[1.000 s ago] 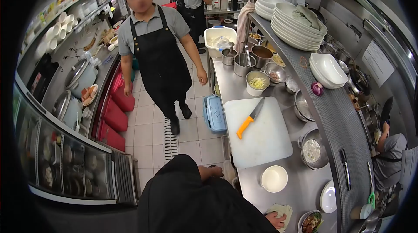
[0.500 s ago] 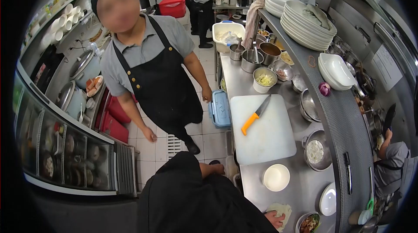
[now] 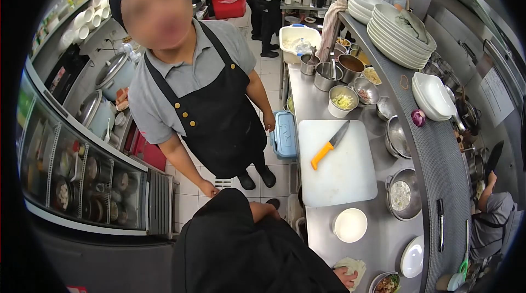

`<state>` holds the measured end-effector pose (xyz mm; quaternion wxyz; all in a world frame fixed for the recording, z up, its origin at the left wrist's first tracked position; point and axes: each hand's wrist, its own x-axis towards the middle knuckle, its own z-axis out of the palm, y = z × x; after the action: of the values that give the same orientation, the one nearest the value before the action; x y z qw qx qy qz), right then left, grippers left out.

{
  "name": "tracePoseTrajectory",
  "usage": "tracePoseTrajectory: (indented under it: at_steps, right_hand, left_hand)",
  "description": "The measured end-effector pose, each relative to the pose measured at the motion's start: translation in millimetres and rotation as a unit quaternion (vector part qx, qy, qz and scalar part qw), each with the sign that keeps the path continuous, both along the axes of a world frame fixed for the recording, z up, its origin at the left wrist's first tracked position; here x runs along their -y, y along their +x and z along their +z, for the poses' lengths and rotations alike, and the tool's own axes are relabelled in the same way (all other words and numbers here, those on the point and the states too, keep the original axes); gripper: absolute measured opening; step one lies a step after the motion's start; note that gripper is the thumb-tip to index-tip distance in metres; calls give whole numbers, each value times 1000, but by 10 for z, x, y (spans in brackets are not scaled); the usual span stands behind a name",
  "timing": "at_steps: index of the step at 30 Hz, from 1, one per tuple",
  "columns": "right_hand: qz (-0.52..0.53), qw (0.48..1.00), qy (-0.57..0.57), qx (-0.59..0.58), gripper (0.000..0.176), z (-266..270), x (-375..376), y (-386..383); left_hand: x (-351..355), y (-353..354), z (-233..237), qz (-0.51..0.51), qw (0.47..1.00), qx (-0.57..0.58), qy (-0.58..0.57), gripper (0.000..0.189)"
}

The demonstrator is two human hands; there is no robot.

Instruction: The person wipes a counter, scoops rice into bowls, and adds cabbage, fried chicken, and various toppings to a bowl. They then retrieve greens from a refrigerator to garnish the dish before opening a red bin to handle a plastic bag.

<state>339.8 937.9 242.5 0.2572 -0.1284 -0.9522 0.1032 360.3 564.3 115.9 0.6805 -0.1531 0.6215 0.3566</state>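
My right hand (image 3: 346,277) is at the bottom of the view on the steel counter, its fingers closed on a pale crumpled cloth (image 3: 353,269). Close to it are a steel bowl of chopped food (image 3: 387,283) and a white oval dish (image 3: 412,257). A white round tub (image 3: 349,225) stands farther up the counter. Bent in front of me, my left arm ends at my left hand (image 3: 265,212) near the counter's edge; its fingers are not clearly visible. An orange-handled knife (image 3: 329,146) lies on a white cutting board (image 3: 345,183), apart from both hands.
A co-worker in a black apron (image 3: 219,112) stands close on the left, beside a glass-fronted fridge (image 3: 87,178). Steel bowls and pots (image 3: 327,76) line the counter. Stacked plates (image 3: 400,38) and a red onion (image 3: 418,117) rest on the shelf above. Other people work farther back.
The co-worker has come nearer, and the view has shifted slightly, moving the counter things a little to the right. My right hand remains on the cloth.
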Motion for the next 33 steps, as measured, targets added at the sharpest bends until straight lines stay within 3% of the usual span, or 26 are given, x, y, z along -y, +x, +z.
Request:
tracePoseTrajectory:
  at_steps: [2,6,8,12,15,17,20,23,24,25,26,27,28,29,30,32,33]
  right_hand:
    - [3,1000,-1,-5,45,64,23,21]
    - [7,1000,-1,-14,45,33,25,2]
    - [9,1000,-3,-20,45,-116,-53,-29]
    - [18,999,-7,-32,45,-191,-74,-53]
    - [23,999,-10,-39,45,-203,-93,-42]
    - [27,998,-13,-46,45,-188,-65,-40]
    - [32,998,-11,-55,45,-102,-55,-52]
    - [4,998,-7,-55,45,-201,-160,-63]
    - [-37,998,-2,-45,45,-472,-365,-20]
    - [-107,994,6,-30,45,-585,-329,-71]
    - [-118,986,107,-43,43,-746,-330,-82]
    - [-158,986,-42,30,43,-653,-231,-104]
    - [-121,980,-143,72,47,-454,-264,-132]
    - [-126,970,-130,163,54,-137,-273,-154]
    - [-98,956,-171,219,61,-173,-457,-85]
    - [-41,888,-266,373,67,642,-504,52]
    - [-25,906,-245,343,59,1107,-434,197]
  left_hand:
    - [10,-19,-744,-1,998,41,51,65]
    - [-15,-95,-803,-62,995,22,71,65]
    - [-33,-86,-1008,-24,986,100,135,62]
    - [-38,-81,-1194,21,977,144,158,61]
    - [-34,-72,-894,73,959,216,166,61]
    - [-6,-56,-181,-1,993,62,105,58]
    - [-32,-70,-836,-3,982,129,139,64]
    - [78,-33,-464,46,994,58,84,57]
    - [91,8,-297,44,997,31,57,54]
    - [57,21,-160,13,999,8,34,51]
    - [-25,-20,-88,-46,999,-17,17,49]
    - [14,-22,-147,-82,995,-46,25,48]
    - [32,-135,-242,-121,989,-76,44,48]
    - [-156,-265,96,-143,983,-113,-18,48]
    - [-312,-318,566,-151,973,-159,-72,49]
    - [376,-488,45,-164,955,-243,-35,36]
    - [1021,-815,-116,-177,942,-284,-16,29]
